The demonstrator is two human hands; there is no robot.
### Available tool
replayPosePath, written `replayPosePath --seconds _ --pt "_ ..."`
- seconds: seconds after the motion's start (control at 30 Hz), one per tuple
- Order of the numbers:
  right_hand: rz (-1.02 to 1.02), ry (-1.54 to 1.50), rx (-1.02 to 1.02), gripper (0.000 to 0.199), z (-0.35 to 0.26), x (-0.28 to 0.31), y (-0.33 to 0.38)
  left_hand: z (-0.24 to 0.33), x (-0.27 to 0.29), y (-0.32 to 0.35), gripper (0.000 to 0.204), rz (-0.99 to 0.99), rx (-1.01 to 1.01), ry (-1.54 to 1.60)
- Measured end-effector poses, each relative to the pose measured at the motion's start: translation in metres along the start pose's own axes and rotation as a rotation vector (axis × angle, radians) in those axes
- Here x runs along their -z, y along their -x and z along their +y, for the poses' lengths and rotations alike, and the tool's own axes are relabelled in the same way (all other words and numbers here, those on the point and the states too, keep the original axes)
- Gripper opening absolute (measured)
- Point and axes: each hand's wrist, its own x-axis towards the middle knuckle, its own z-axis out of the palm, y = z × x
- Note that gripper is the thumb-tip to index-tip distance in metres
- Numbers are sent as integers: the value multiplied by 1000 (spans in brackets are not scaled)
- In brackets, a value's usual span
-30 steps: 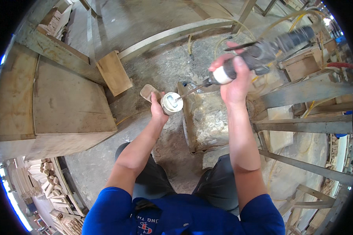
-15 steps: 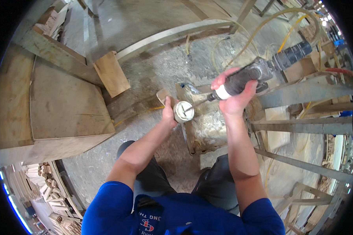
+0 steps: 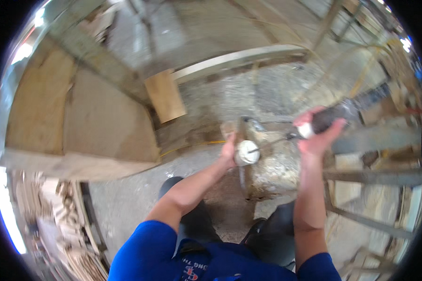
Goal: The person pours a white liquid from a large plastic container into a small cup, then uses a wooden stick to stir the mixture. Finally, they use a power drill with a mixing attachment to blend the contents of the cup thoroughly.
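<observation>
My left hand [image 3: 228,151] is wrapped round a small white cup [image 3: 247,153] with cream-coloured stuff in its mouth. Just beyond these fingers shows a flat tan piece [image 3: 228,128]; whether the hand holds it too I cannot tell. To the right, my right hand [image 3: 318,138] grips a dark handheld power tool [image 3: 334,118] with a white band near its front. From the tool a thin rod [image 3: 273,143] slants down leftward, its tip inside the cup's mouth. The picture is blurred by motion.
Below the cup and tool stands a stained, crusted block-like stand [image 3: 276,173]. A large wooden box [image 3: 110,122] is at left, with a loose board [image 3: 165,96] by its corner. Metal frame bars [image 3: 375,177] fill the right side. Stacked wood pieces [image 3: 63,206] lie at lower left.
The whole scene has shifted right and slightly down in the picture as my head turned. Both hands still hold the cup and the tool, with the rod still in the cup.
</observation>
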Motion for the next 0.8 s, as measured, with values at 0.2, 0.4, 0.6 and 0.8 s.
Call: replayPosePath --seconds 0.2,0.4,0.6,0.8 --pt "3 -25 21 64 15 -19 -2 2 40 -29 57 -43 46 13" --pt "22 10 14 64 4 -13 1 -1 25 -17 57 -51 98 -24" --pt "37 -77 -72 67 -6 -11 6 6 19 -6 65 -31 116 -35" --pt "-2 -28 3 67 -6 -12 6 9 21 -5 64 -54 150 -36"
